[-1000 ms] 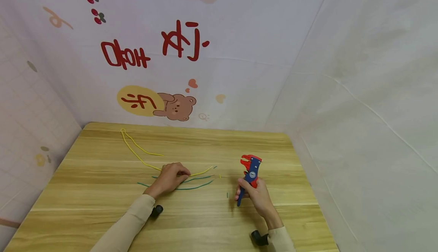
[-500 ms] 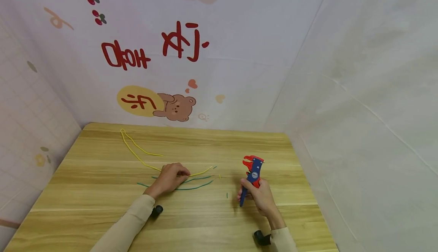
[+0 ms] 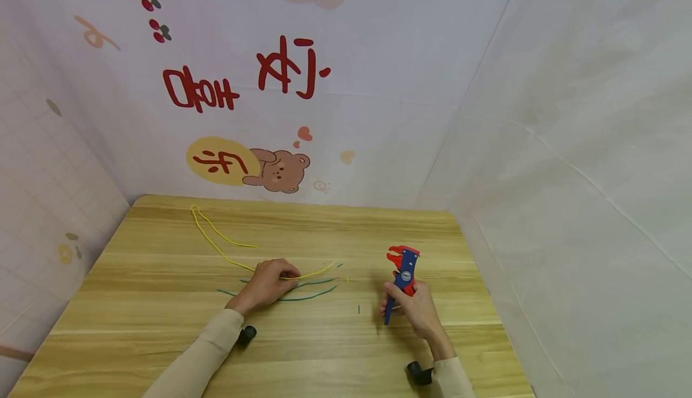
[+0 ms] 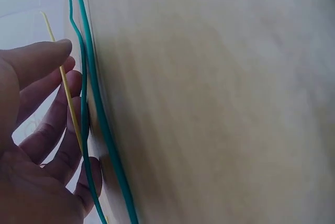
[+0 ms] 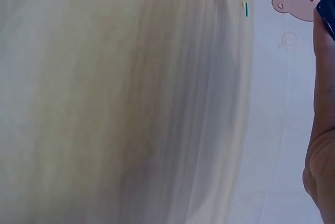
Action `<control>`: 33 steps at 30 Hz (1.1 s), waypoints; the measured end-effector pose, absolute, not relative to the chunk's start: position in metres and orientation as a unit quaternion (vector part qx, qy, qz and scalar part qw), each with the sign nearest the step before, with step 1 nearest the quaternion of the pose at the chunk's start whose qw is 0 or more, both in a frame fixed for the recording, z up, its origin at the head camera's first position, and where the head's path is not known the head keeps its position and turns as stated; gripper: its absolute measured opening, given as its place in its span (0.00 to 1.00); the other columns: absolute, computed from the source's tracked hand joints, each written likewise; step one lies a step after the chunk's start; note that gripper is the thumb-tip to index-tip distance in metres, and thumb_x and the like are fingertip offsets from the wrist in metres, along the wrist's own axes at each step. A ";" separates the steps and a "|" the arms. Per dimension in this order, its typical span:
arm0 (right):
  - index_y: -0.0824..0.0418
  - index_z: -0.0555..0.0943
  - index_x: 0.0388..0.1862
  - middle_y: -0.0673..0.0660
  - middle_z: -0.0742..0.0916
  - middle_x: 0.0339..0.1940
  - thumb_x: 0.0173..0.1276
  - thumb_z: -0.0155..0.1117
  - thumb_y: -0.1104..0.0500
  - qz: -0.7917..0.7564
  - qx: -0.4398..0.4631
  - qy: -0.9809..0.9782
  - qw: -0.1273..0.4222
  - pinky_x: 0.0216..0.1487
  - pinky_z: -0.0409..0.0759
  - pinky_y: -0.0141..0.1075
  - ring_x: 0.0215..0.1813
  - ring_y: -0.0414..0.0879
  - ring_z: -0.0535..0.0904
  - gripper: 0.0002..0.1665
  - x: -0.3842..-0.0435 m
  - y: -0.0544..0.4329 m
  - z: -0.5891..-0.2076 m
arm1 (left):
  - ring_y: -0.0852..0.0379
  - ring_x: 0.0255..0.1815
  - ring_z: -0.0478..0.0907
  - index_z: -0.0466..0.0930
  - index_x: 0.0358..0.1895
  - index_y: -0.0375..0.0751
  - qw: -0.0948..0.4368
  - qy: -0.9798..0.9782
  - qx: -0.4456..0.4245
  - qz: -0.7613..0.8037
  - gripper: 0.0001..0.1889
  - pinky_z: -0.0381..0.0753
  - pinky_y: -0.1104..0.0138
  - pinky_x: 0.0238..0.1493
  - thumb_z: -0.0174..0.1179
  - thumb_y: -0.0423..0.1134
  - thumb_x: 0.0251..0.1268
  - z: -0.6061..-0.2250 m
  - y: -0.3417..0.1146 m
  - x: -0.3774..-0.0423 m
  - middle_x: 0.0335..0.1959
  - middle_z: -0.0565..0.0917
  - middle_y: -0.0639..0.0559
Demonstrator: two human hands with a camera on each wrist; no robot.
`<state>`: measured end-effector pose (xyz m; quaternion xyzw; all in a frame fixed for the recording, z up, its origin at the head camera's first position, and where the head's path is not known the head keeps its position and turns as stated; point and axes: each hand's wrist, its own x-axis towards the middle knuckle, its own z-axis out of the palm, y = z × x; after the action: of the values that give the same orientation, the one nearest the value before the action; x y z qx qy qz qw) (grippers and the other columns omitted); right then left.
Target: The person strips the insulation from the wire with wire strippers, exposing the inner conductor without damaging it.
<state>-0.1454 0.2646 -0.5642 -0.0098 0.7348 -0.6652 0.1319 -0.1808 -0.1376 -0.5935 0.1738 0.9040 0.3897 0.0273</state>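
Note:
On the wooden table, my left hand (image 3: 268, 282) pinches a long yellow wire (image 3: 316, 274) between thumb and fingers. The left wrist view has the yellow wire (image 4: 70, 101) passing under the thumb tip. Two green wires (image 3: 310, 297) run beneath and beside that hand, close to its fingers (image 4: 74, 145). To the right, my right hand (image 3: 417, 309) grips a red-and-blue wire stripper (image 3: 406, 276) by its handles, red jaws facing up and left. The stripper is apart from the wires. Only a dark blue bit of the stripper (image 5: 328, 14) shows in the right wrist view.
Short cut pieces lie between the hands: a green bit (image 3: 359, 309), a yellow bit (image 3: 348, 279) and another green bit (image 3: 340, 265). The yellow wire's far part loops at the table's back left. Printed white cloth (image 3: 378, 146) surrounds the table (image 3: 303, 356).
My right hand has shifted a little to the right with the wire stripper. My left hand keeps its place with the yellow wire.

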 end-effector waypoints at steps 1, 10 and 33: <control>0.73 0.78 0.58 0.78 0.90 0.41 0.86 0.70 0.51 -0.666 -0.006 0.734 0.131 0.47 0.96 0.59 0.39 0.63 0.96 0.25 -0.146 0.265 -0.565 | 0.51 0.49 0.91 0.96 0.48 0.48 0.026 0.903 0.176 0.391 0.05 0.75 0.37 0.69 0.76 0.38 0.75 -0.593 -0.138 -0.180 0.43 0.94 0.57; 0.74 0.83 0.56 0.81 0.91 0.43 0.82 0.75 0.49 -0.653 0.020 0.749 0.111 0.48 0.96 0.52 0.39 0.60 0.96 0.27 -0.151 0.271 -0.568 | 0.47 0.51 0.92 0.95 0.54 0.40 -0.008 0.900 0.192 0.391 0.11 0.83 0.43 0.63 0.77 0.38 0.74 -0.588 -0.141 -0.176 0.48 0.94 0.49; 0.66 0.88 0.38 0.57 0.93 0.27 0.74 0.82 0.48 -0.527 0.045 0.845 0.081 0.28 0.84 0.37 0.28 0.47 0.89 0.22 -0.185 0.292 -0.566 | 0.40 0.56 0.88 0.93 0.58 0.42 -0.151 0.893 0.196 0.375 0.17 0.78 0.46 0.54 0.81 0.34 0.67 -0.565 -0.157 -0.162 0.55 0.93 0.47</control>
<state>-0.1853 0.2922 -0.5662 0.0447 0.8446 -0.5274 0.0806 -0.1617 -0.1567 -0.5646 0.1965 0.8933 0.3748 -0.1512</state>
